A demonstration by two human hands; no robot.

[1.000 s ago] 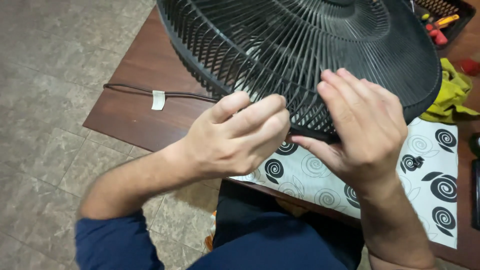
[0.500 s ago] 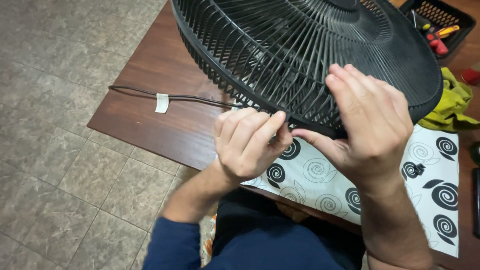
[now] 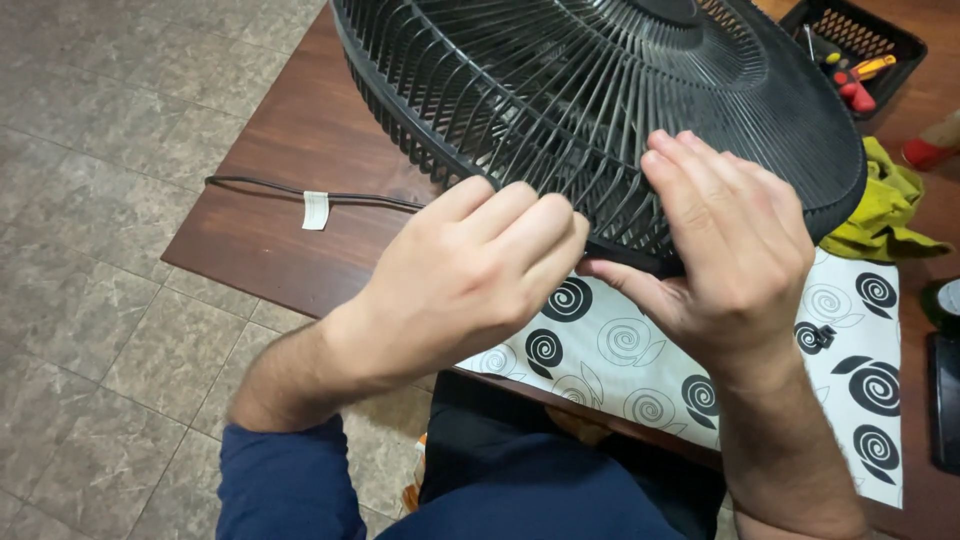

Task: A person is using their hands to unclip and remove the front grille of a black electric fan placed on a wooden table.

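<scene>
A large round black fan grille point(image 3: 560, 90) lies across a dark wooden table point(image 3: 270, 230). My left hand point(image 3: 470, 280) is curled at the grille's near rim, its fingertips pinched against the rim edge. My right hand point(image 3: 720, 250) lies over the rim just to the right, fingers spread on the ribs and thumb under the edge. The two hands almost touch. Whatever sits between the left fingertips is hidden.
A white cloth with black spirals point(image 3: 620, 350) covers the table's near edge under the fan. A black cord with a white tag point(image 3: 315, 208) runs left. A yellow-green rag point(image 3: 885, 205) and a black tool tray point(image 3: 855, 50) sit at the right. Tiled floor lies to the left.
My left hand has stayed curled at the rim, fingers shifting slightly against it. The right hand keeps its hold on the grille. The view has drifted a little.
</scene>
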